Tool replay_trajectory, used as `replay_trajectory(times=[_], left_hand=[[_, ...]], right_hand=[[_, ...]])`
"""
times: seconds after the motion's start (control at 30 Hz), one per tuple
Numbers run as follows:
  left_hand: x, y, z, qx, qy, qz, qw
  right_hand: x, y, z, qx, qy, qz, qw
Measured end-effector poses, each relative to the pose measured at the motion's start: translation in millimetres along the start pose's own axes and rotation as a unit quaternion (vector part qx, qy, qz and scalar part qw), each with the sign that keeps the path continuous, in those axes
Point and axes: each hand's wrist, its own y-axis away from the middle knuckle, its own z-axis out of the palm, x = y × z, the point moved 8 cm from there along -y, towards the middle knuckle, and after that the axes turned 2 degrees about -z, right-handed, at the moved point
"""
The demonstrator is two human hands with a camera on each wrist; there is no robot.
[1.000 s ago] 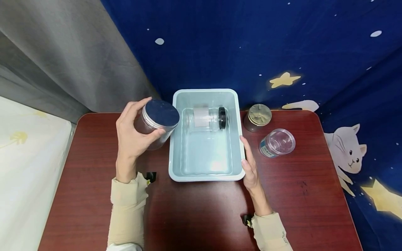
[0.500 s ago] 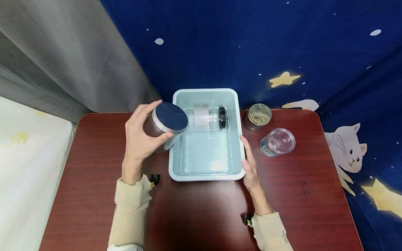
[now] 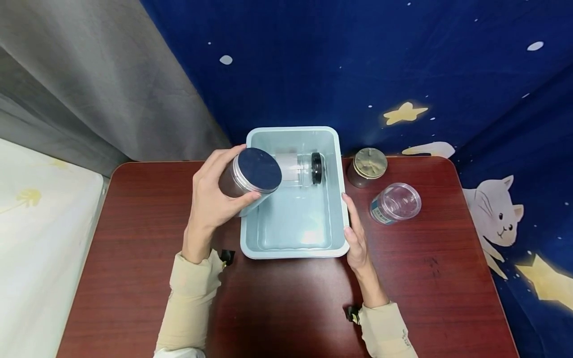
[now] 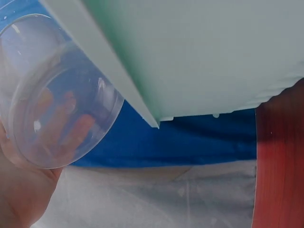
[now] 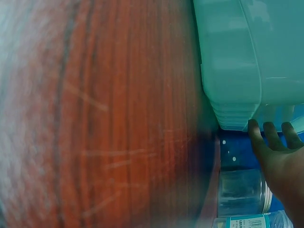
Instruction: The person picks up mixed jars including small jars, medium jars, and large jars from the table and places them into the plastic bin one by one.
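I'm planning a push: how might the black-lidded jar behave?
The black-lidded jar would probably roll, lying on its round side in the tub. Its smooth, clear wall may be slippery. It looks empty, so likely light.

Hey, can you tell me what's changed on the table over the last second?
The left hand has carried the large jar rightward, from beside the bin to over its left rim. Nothing was newly gripped or let go. Unchanged: the right hand at the bin's right side, the black-lidded jar lying inside, and the two jars standing to the right.
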Motion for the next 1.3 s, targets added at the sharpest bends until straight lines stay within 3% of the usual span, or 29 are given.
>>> replay_trajectory(times=[0.47, 0.67, 0.93, 1.1, 1.3], left_hand=[[2.4, 4.5, 16.7, -0.024, 0.017, 0.018, 0.9994], [-13.6, 10.1, 29.3, -0.055, 0.019, 0.021, 0.9981], [-25.8, 18.4, 46.6, -0.118, -0.037, 0.015, 0.9922], [-24.5, 20.0, 50.0, -0.122, -0.05, 0.015, 0.9912], [-16.2, 23.4, 52.3, -0.11, -0.116, 0.015, 0.987]], right_hand=[[0.7, 0.0, -1.2, 0.0, 0.002, 0.003, 1.0], [0.3, -0.2, -0.5, 0.0, -0.003, 0.004, 1.0], [1.6, -0.3, -0.7, 0.001, -0.011, 0.005, 0.9999], [2.4, -0.1, -1.6, 0.0, -0.006, 0.001, 1.0], [3.8, 0.6, -2.0, 0.001, -0.001, 0.001, 1.0]])
